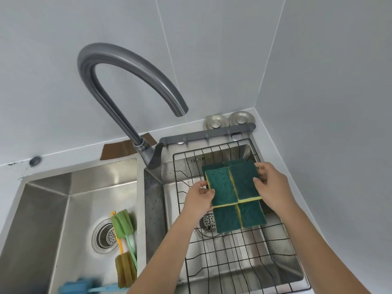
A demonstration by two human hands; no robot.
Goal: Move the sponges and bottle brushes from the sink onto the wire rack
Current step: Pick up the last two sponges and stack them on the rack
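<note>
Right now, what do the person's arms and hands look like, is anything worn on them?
Both forearms are bare as far as the picture shows: no sleeves, gloves, watch or bracelet. The left hand and right hand show no rings on the visible fingers, and the nails that show look short and unpainted. No markings are visible.

Two bare forearms; left grip (199, 196) and right grip (270, 187) ungloved; no sleeves.

Even, soft daylight-like brightness fills the scene, with no hard shadows. Left of the left hand (198, 197), the brushed stainless-steel sink basin (53, 200) shows pale glare. Wide-angle bending curves the grey wall panels (328, 60) above the hands. The blue bottle brush (84, 287) lower left is blurred.
</note>
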